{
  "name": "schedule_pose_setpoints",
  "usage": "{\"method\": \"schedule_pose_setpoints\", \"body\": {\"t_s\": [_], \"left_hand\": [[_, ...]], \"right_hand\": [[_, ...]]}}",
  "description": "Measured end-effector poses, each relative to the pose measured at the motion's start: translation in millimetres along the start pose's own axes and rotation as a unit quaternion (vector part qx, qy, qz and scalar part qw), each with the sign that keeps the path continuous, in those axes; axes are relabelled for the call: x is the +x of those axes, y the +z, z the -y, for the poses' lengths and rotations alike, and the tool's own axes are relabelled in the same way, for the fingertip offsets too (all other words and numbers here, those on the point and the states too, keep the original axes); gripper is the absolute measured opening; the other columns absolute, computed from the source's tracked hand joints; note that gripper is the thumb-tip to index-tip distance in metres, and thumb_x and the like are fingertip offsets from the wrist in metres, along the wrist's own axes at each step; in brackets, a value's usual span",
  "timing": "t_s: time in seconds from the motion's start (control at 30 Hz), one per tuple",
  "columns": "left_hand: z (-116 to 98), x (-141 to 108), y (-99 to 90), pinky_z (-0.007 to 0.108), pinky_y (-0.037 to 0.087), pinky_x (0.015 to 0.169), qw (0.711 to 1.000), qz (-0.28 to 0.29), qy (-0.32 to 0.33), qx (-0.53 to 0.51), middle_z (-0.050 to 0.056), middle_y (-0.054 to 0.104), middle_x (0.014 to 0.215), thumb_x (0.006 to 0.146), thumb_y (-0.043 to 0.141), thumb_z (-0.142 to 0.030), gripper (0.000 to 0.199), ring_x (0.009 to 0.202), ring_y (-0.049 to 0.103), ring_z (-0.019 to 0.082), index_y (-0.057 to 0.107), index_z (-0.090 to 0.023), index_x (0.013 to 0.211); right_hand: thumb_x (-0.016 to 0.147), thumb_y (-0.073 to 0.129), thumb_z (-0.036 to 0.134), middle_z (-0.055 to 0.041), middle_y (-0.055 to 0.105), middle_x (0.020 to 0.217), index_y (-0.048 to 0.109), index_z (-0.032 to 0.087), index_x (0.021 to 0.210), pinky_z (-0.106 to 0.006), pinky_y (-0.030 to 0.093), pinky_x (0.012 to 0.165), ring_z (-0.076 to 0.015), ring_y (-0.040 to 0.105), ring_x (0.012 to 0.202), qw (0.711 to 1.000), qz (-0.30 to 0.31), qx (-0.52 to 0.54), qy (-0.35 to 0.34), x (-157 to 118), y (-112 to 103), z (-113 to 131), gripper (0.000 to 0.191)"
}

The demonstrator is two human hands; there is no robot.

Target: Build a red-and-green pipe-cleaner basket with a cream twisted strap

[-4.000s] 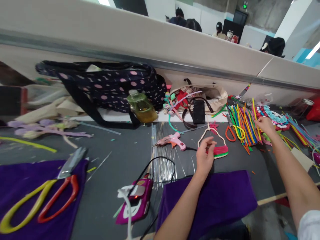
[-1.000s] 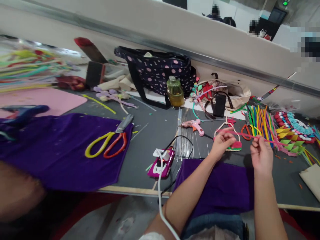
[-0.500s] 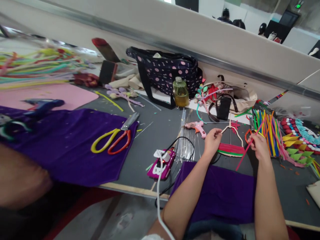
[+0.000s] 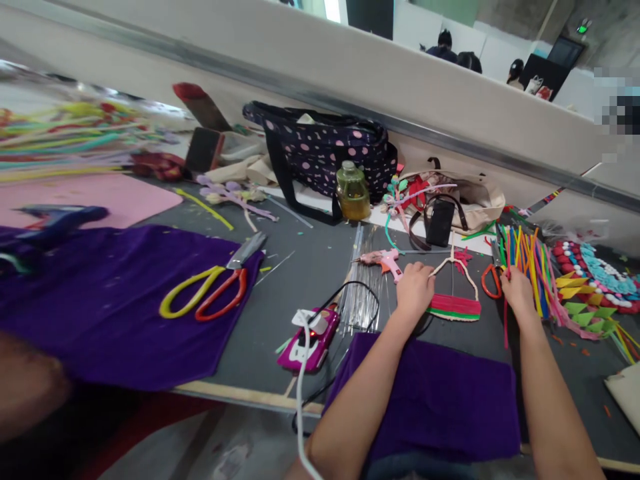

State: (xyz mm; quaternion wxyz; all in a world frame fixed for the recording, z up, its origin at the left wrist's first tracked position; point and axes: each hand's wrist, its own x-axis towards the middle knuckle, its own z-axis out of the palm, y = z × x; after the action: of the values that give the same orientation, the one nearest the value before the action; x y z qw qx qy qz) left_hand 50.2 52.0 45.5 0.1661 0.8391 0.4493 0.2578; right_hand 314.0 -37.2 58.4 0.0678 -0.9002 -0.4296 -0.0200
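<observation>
Craft piece: pink-and-green band with a cream outline [image 4: 455, 307], flat between the hands, its band running side to side.
Left hand [image 4: 416, 292]: nearer, just beside the piece's left edge; fingers curled, grip unclear.
Right hand [image 4: 519, 293]: to the piece's right, fingertips pinched shut on a pink strip [image 4: 506, 328], its long axis pointing toward the person.
Glue gun [image 4: 384, 259]: beside the left fingers.
Orange-handled scissors [image 4: 491, 281]: between piece and right hand.

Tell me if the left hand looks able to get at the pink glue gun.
Very likely yes: the left hand is right by the handle of the pink glue gun, with nothing visible between them; whether they touch is unclear.
</observation>
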Motion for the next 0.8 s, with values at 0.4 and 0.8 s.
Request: {"method": "schedule_pose_setpoints", "body": {"t_s": [0.4, 0.8], "left_hand": [[-5.3, 28.7, 8.6, 0.034, 0.044, 0.079, 0.991, 0.080, 0.003, 0.107, 0.013, 0.061, 0.097, 0.088, 0.047, -0.020, 0.020, 0.099, 0.050, 0.025, 0.066, -0.014, 0.091], [5.1, 29.2, 19.9, 0.035, 0.044, 0.077, 0.995, 0.083, 0.014, 0.052, 0.015, 0.063, 0.087, 0.087, 0.044, -0.013, 0.025, 0.092, 0.057, 0.026, 0.068, -0.012, 0.082]], "right_hand": [[0.085, 0.060, 0.038, -0.0211, 0.057, 0.112, 0.057, 0.009, 0.111, -0.030, 0.048, 0.071, -0.0247, 0.067, 0.085, 0.996, 0.046, -0.063, 0.049, -1.4, 12.9, 12.1, 0.040], [0.079, 0.056, 0.044, -0.0127, 0.062, 0.097, 0.066, 0.020, 0.085, -0.030, 0.043, 0.061, -0.0226, 0.065, 0.076, 0.997, 0.012, -0.034, 0.062, 2.2, 20.6, -2.9, 0.026]]}}
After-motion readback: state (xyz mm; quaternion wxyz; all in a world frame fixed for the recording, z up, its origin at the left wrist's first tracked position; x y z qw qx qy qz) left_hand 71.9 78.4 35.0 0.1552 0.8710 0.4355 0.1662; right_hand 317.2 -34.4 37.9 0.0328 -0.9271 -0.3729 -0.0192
